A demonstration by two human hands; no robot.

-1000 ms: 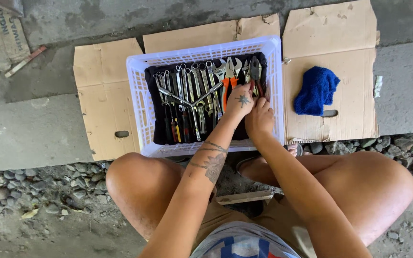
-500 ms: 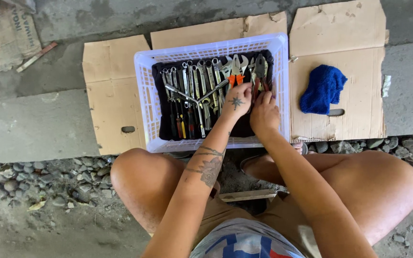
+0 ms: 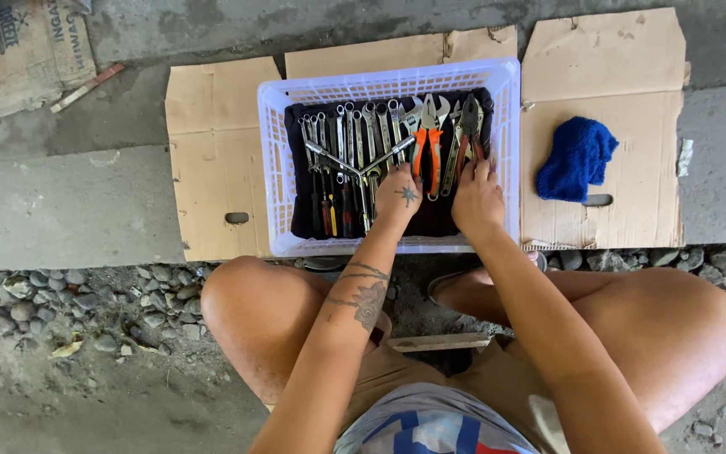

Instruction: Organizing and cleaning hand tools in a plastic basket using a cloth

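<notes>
Red-handled pliers (image 3: 470, 139) in white crate (image 3: 272, 168), right hand (image 3: 477, 195) grip clamped on handles, left hand (image 3: 398, 195) grip unclear

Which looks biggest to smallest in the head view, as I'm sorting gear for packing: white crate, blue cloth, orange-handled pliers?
1. White crate, clearly the largest.
2. Blue cloth.
3. Orange-handled pliers, longer than the cloth is wide but far slimmer, so smallest in area.

White basket (image 3: 272, 168); orange-handled pliers (image 3: 428, 151); blue cloth (image 3: 577, 160).
</notes>
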